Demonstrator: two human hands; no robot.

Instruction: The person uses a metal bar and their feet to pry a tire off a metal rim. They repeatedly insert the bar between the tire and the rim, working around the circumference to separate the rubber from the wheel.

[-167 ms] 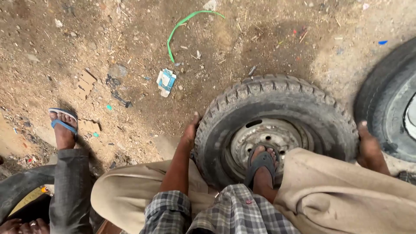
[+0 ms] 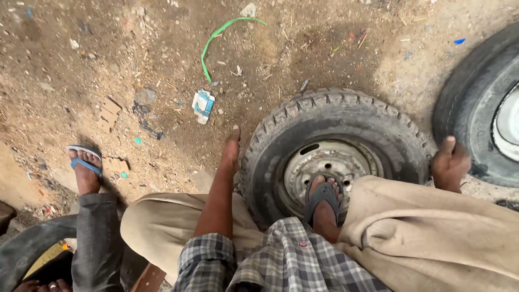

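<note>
A worn black tyre [image 2: 335, 113] on a rusty steel rim [image 2: 324, 165] lies flat on the dirt in front of me. My left hand [image 2: 231, 151] presses against the tyre's left sidewall, fingers together and pointing away from me. My right hand [image 2: 450, 165] rests curled on the tyre's right edge. My foot in a dark sandal [image 2: 323, 197] stands on the rim. My beige trousers and checked shirt fill the bottom of the view.
A second large tyre [image 2: 476, 108] lies at the right edge. Another person's foot in a blue sandal [image 2: 85, 167] and grey trouser leg stand at the left, beside a third tyre [image 2: 27, 251]. A green strap [image 2: 216, 38] and a crushed packet [image 2: 204, 105] lie on the dirt.
</note>
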